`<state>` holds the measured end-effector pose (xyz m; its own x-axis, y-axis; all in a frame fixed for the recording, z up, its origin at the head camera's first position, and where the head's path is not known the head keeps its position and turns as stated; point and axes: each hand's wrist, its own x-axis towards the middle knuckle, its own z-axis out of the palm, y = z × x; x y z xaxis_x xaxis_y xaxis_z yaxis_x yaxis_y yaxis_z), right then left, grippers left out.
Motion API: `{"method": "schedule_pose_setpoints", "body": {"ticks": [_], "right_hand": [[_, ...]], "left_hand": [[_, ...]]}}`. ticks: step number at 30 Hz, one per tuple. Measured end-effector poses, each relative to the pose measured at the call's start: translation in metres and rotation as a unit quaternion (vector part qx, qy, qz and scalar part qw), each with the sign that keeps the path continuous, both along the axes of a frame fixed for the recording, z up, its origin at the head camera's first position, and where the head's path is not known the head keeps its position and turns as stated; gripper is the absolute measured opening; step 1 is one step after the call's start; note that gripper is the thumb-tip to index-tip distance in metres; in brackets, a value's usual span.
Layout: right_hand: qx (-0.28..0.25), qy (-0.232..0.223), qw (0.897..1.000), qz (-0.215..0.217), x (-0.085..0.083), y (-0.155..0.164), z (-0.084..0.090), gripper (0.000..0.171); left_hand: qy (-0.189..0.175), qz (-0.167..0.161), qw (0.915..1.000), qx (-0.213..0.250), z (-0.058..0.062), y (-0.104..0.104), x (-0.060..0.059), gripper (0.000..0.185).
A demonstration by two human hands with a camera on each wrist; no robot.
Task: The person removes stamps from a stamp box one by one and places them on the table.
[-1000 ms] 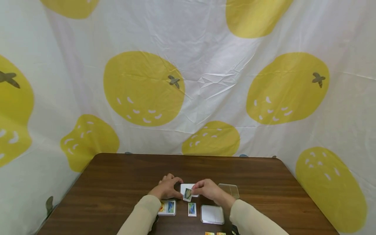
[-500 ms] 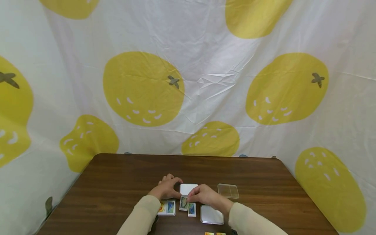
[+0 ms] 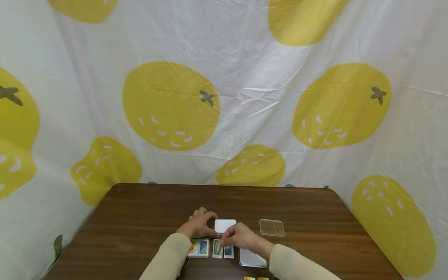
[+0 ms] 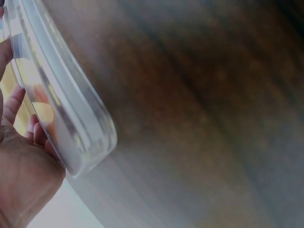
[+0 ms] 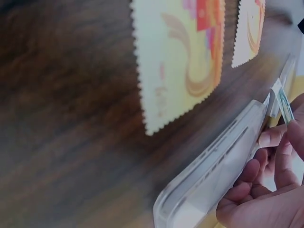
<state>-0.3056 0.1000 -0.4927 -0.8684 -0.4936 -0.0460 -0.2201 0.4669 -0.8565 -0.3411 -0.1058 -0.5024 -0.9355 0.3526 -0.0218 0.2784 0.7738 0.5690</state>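
In the head view my right hand (image 3: 241,235) pinches a small green-and-white postage stamp (image 3: 217,248), low over the table. The same stamp (image 5: 285,105) shows between thumb and finger in the right wrist view. Just right of it lies a blue-green stamp (image 3: 228,252), partly under my fingers. My left hand (image 3: 198,224) holds a white-filled clear plastic case (image 3: 225,225) at its left side, thumb and forefinger spread along it. Nearer me, below that hand, sits a clear case with stamps (image 3: 199,248); its edge (image 4: 71,90) partly hides my left fingers in the left wrist view.
Another white-filled case (image 3: 252,259) lies under my right forearm. Behind it rests a clear lid (image 3: 272,228). Two orange-yellow stamps (image 3: 249,278) lie at the near edge of the head view; a perforated one (image 5: 183,52) looms large in the right wrist view.
My right hand has brought the green stamp from over the far white case toward me, down beside the blue-green stamp. The left hand has stayed in place.
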Motion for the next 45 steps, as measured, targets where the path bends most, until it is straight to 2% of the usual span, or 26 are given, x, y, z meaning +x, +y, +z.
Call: {"method": "schedule_pose_setpoints", "body": {"ticks": [8,12,24,35,40,45], "right_hand": [[0.008,0.018,1.0,-0.001,0.003,-0.002,-0.001,0.011],[0.002,0.024,1.0,-0.001,0.004,-0.002,-0.001,0.01],[0.0,0.018,1.0,-0.004,0.004,-0.001,-0.002,0.011],[-0.013,0.017,1.0,-0.013,0.002,0.004,0.006,0.013],[-0.007,0.018,1.0,-0.024,-0.002,0.011,0.012,0.017],[-0.02,0.013,0.999,-0.041,-0.008,0.021,0.021,0.023]], "left_hand": [[0.0,0.006,0.9999,0.011,-0.015,0.0,-0.009,0.055],[-0.001,0.003,0.9999,0.015,-0.017,0.0,-0.01,0.055],[0.004,0.001,1.0,0.003,-0.001,0.003,0.002,0.056],[0.005,0.006,0.9999,0.008,-0.011,0.002,-0.006,0.057],[0.007,-0.001,1.0,0.0,-0.002,0.002,0.0,0.056],[-0.011,-0.002,0.9999,-0.013,0.01,-0.001,0.0,0.057]]}}
